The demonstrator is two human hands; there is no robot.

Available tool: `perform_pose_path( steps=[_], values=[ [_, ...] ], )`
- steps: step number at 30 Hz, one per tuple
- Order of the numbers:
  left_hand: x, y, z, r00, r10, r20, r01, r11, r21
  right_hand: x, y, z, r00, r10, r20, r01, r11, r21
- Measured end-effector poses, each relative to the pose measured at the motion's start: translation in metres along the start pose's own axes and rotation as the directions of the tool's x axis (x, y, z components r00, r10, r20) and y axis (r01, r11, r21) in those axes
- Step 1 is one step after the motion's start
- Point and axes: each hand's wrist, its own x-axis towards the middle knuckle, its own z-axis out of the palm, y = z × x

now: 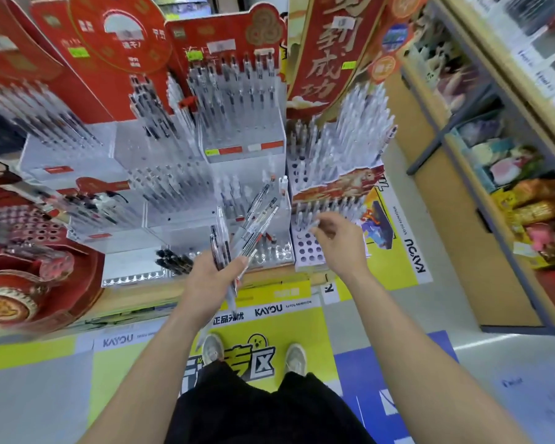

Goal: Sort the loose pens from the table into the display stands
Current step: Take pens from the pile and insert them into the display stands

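A bundle of pens (252,225) sits in the left hand (210,278), fanned out. Most of them lean up and to the right, a couple stand nearly straight, and the lower ends poke out below the palm. The fingers are curled round the bundle, with the thumb laid across it. The hand hangs just over the front edge of the table (135,299), before a low clear stand (269,251).

The right hand (342,243) reaches over the holed stand (306,251) at the table's right corner. Its fingers (318,227) are bent down and bunched together at the tops of the white pens (329,205) standing there. The picture is too blurred here for me to tell whether they pinch one.

Behind and to the left, more clear stands (173,193) step upward, rows of pens upright in them, backed by red cards (225,36) with printed characters. A round red display (29,283) fills the table's left end.

Below the arms, pale shoes (212,347) stand on a yellow floor sticker (302,318). To the right, a wooden shelf (455,193) holds coloured packets.
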Motion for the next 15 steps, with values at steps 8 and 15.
perform_pose_path(
  steps=[8, 15],
  values=[
    [0.002, -0.005, -0.004, 1.000, 0.010, 0.005, -0.010, 0.999, -0.031, 0.014, 0.003, 0.017, 0.997, -0.033, 0.067, 0.040, 0.993, -0.110],
    [0.002, -0.005, -0.008, 1.000, 0.015, 0.017, -0.015, 1.000, -0.008, 0.022, 0.006, 0.030, 0.995, 0.029, 0.092, -0.014, 0.987, -0.158]
  ],
)
